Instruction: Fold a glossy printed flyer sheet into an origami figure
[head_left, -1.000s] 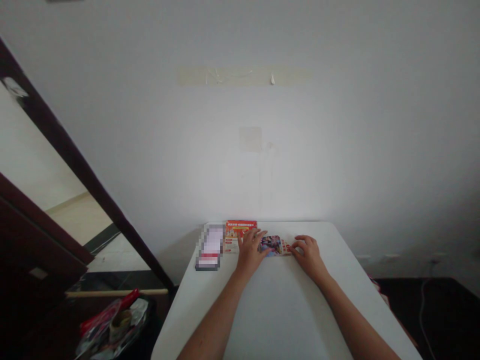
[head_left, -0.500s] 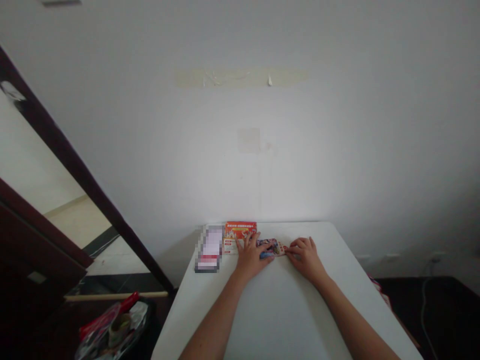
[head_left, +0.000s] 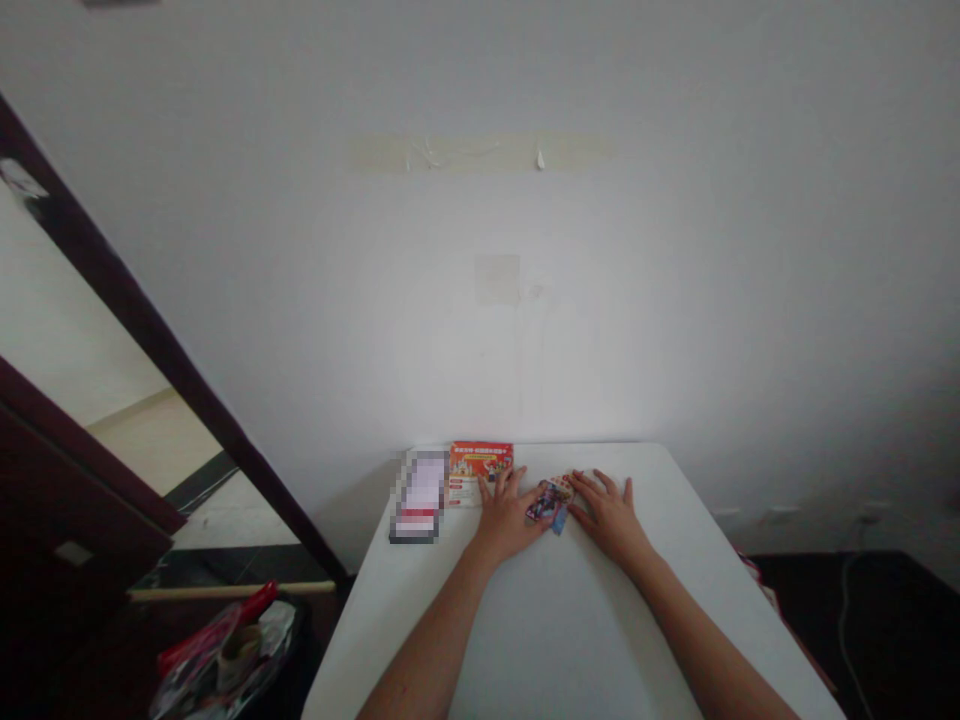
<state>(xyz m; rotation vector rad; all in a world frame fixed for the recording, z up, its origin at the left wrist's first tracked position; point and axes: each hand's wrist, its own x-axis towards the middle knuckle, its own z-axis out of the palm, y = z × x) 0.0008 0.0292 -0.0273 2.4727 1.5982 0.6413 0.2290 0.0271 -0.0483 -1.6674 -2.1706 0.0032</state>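
A small, colourful printed paper [head_left: 551, 500] lies on the white table between my two hands, turned at a slant. Its print is dark and reddish, and a bluish corner sticks out towards me. My left hand [head_left: 504, 522] is open with fingers spread, its thumb and forefinger touching the paper's left side. Resting over the right edge, my right hand [head_left: 611, 515] has its fingers apart and covers part of the paper. Beyond my left fingers is a red and white leaflet [head_left: 480, 460], its lower right corner partly hidden by them.
A phone [head_left: 420, 495], blurred by pixels, lies at the table's left edge. The white table [head_left: 555, 640] stands against a wall [head_left: 600, 330] with old tape marks. A bag-lined bin [head_left: 232, 655] is on the floor at the left, near a dark door frame [head_left: 187, 370].
The colourful paper has turned from nearly level to slanted, its bluish corner now nearer me. My left hand has shifted slightly right, and my right fingers have spread over the paper's edge.
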